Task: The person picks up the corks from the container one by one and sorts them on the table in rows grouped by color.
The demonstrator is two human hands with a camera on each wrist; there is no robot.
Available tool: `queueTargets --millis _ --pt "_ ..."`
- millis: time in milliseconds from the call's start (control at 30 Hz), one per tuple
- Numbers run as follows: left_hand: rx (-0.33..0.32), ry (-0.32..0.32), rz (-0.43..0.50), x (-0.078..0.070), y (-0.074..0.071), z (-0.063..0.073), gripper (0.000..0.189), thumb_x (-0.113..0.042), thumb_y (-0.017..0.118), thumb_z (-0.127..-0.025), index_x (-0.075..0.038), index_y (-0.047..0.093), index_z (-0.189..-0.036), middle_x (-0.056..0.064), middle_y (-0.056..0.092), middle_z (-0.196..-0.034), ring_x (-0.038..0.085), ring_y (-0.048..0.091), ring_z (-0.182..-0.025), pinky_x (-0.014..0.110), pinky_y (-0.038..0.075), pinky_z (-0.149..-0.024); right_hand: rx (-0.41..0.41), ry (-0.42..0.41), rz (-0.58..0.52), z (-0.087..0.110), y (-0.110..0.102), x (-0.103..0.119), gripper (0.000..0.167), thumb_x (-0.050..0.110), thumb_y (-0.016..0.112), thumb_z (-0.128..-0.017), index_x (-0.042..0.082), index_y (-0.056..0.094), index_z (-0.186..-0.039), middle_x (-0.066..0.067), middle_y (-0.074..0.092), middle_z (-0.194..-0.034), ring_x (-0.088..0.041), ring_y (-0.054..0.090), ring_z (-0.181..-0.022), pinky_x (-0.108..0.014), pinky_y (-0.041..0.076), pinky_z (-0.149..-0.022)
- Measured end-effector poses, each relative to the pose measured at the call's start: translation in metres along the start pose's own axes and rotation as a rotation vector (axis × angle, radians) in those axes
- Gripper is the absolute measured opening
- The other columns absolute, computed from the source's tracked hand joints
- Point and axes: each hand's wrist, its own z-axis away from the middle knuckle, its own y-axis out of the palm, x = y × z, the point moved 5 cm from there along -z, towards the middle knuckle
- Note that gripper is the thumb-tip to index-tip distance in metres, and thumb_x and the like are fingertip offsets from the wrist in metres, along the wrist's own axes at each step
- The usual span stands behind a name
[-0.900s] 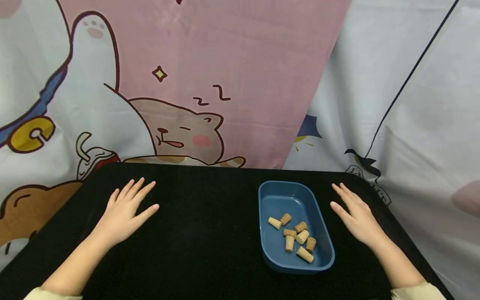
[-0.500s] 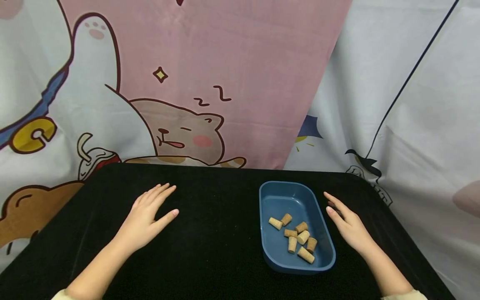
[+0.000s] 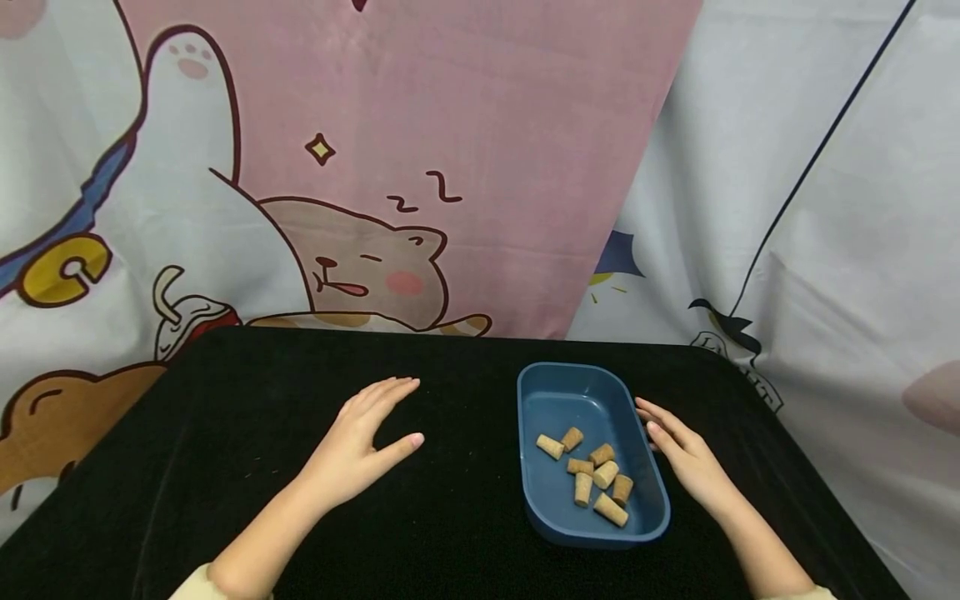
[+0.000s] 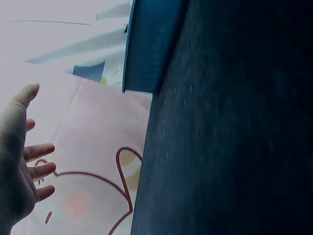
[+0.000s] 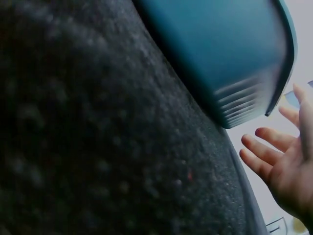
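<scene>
A blue rectangular tub [image 3: 573,379] with rounded corners stands on the black table, right of centre in the head view. Several tan corks [image 3: 611,509] lie loose on its floor, mostly toward the near end. My right hand [image 3: 692,458] is right at the tub's right wall, fingers extended and thumb near the rim; the right wrist view shows its fingers [image 5: 264,149] spread beside the tub's ribbed outer side. To the left of the tub, some way off, my left hand [image 3: 356,446] is over the table with thumb apart from its straight fingers, holding nothing.
The black cloth-covered table [image 3: 450,517] spreads around the tub, its far edge running behind both hands. Behind it hangs a printed curtain [image 3: 487,167] with cartoon animals, pink and white.
My left hand has moved right across the table toward the tub. My right hand has come left, up to the tub's right side. The tub and corks stay in place.
</scene>
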Motion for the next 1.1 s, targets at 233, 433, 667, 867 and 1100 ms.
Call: queueTargets --millis 233,433,667,867,1100 --pt "0.033 0.052 0.067 -0.020 0.021 -0.015 0.064 -0.054 0.057 -0.090 -0.033 0.036 -0.146 -0.001 0.038 -0.148 0.022 0.032 -0.135 0.058 0.027 -0.104 0.017 0.040 -0.097 0.004 0.006 -0.007 0.048 0.025 0.034 -0.106 0.005 0.029 -0.149 -0.030 0.038 -0.141 -0.004 0.054 -0.110 -0.025 0.049 -0.082" --pt "0.071 0.063 0.136 -0.036 0.040 -0.028 0.064 -0.053 0.058 -0.090 -0.036 0.034 -0.146 -0.006 0.038 -0.146 0.016 0.034 -0.133 0.052 0.033 -0.103 0.037 0.068 -0.189 0.004 0.011 -0.010 0.050 0.026 0.036 -0.105 0.007 0.027 -0.150 -0.030 0.038 -0.141 0.003 0.052 -0.108 -0.024 0.048 -0.084" --pt "0.127 0.098 0.229 -0.053 0.059 -0.047 0.061 -0.047 0.062 -0.090 -0.035 0.038 -0.145 -0.008 0.039 -0.145 0.012 0.034 -0.132 0.043 0.037 -0.101 0.059 0.059 -0.276 0.004 0.011 -0.011 0.050 0.024 0.035 -0.106 0.005 0.024 -0.151 -0.032 0.035 -0.142 0.001 0.054 -0.109 -0.024 0.048 -0.085" --pt "0.182 0.169 0.281 -0.070 0.076 -0.061 0.060 -0.042 0.064 -0.090 -0.029 0.041 -0.144 -0.005 0.042 -0.144 0.015 0.036 -0.132 0.045 0.037 -0.102 0.068 0.041 -0.302 0.005 0.010 -0.012 0.049 0.022 0.033 -0.106 0.005 0.023 -0.151 -0.034 0.031 -0.143 0.000 0.054 -0.110 -0.026 0.049 -0.085" --pt "0.274 0.206 0.261 -0.085 0.096 -0.070 0.061 -0.044 0.065 -0.089 -0.028 0.044 -0.143 -0.004 0.044 -0.142 0.015 0.039 -0.129 0.043 0.037 -0.102 0.075 0.068 -0.313 0.004 0.011 -0.014 0.050 0.024 0.034 -0.106 0.006 0.023 -0.151 -0.033 0.027 -0.145 0.001 0.054 -0.109 -0.027 0.049 -0.084"
